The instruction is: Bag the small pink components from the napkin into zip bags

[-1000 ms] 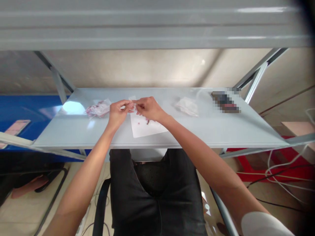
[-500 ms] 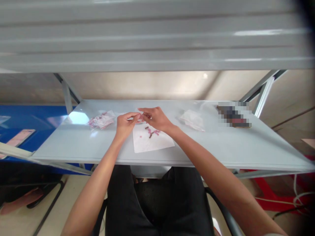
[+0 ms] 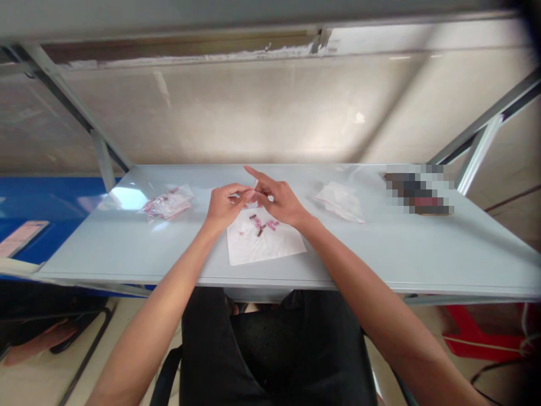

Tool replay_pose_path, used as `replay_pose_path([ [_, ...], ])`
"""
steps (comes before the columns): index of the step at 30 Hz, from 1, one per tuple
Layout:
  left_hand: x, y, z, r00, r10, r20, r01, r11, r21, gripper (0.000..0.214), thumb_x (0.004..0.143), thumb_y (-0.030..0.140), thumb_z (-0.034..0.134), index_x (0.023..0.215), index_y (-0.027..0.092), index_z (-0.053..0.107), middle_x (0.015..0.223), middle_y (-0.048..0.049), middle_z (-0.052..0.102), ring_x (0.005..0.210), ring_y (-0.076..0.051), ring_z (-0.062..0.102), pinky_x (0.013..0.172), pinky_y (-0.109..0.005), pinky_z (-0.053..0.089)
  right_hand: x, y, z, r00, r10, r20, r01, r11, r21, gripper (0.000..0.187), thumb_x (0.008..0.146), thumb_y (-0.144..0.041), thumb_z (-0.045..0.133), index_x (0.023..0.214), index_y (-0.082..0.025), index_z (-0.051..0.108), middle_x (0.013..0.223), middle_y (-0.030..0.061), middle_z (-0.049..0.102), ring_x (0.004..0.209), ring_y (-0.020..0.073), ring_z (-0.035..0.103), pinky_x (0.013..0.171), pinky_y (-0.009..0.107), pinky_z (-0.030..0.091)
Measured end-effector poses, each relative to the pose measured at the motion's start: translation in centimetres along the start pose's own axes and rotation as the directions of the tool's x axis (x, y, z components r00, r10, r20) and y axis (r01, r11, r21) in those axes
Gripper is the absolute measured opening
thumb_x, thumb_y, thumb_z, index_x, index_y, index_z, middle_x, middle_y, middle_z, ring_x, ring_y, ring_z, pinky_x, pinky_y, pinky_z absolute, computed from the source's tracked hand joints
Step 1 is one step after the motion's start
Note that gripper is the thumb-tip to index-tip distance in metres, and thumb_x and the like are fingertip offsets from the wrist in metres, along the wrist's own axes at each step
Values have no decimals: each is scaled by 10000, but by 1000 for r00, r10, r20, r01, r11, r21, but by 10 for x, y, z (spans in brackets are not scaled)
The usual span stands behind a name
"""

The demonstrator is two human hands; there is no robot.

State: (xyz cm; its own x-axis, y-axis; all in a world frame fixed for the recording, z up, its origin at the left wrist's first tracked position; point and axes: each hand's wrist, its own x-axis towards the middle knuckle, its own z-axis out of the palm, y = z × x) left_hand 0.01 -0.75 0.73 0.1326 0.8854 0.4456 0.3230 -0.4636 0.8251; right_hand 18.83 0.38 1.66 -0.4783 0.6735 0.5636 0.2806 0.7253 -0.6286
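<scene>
Our right hand (image 3: 282,202) has raised its index finger, grip unclear; our left hand (image 3: 226,207) pinches a small, pale, translucent piece (image 3: 255,184), visible end pointing away, long axis unclear.

A beige wall (image 3: 253,113) (diagonally shadowed) backs the table (image 3: 422,248).

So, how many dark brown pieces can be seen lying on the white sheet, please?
2: one dark piece near the back of the white sheet, the other dark piece nearer the person, beside pink pieces. The left hand and right hand may hide others.
</scene>
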Motion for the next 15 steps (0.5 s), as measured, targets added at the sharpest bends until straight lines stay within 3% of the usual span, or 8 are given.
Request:
replay_pose_path([
  [5,-3,1,1,999,19,-41,-17,999,50,275,871,456,684,825,199,771,794,-56,769,702,-183,709,674,-285,564,-2,-2,2,999,25,-35,-25,999,-22,554,982,-259,487,1529,-194,433,798,-3,680,688,133,580,722,236,461],
  [10,-1,-2,2,998,-35,-55,31,997,-68,315,828,485,732,941,195,782,950,-85,778,759,-189,719,672,-284,576,-3,-5,2,1000,20,-2,-20,999,-36,604,967,-204,439,1563,-200,345,863,11,694,732,144,606,774,256,472],
  [15,-2,-7,0,998,33,-44,-36,997,-69,254,832,453,734,879,211,794,872,-69,765,722,-178,696,665,-286,567,-3,-6,8,1000,9,30,-7,999,-49,608,957,-210,434,1556,-189,329,822,3,684,696,151,604,751,259,465],
])
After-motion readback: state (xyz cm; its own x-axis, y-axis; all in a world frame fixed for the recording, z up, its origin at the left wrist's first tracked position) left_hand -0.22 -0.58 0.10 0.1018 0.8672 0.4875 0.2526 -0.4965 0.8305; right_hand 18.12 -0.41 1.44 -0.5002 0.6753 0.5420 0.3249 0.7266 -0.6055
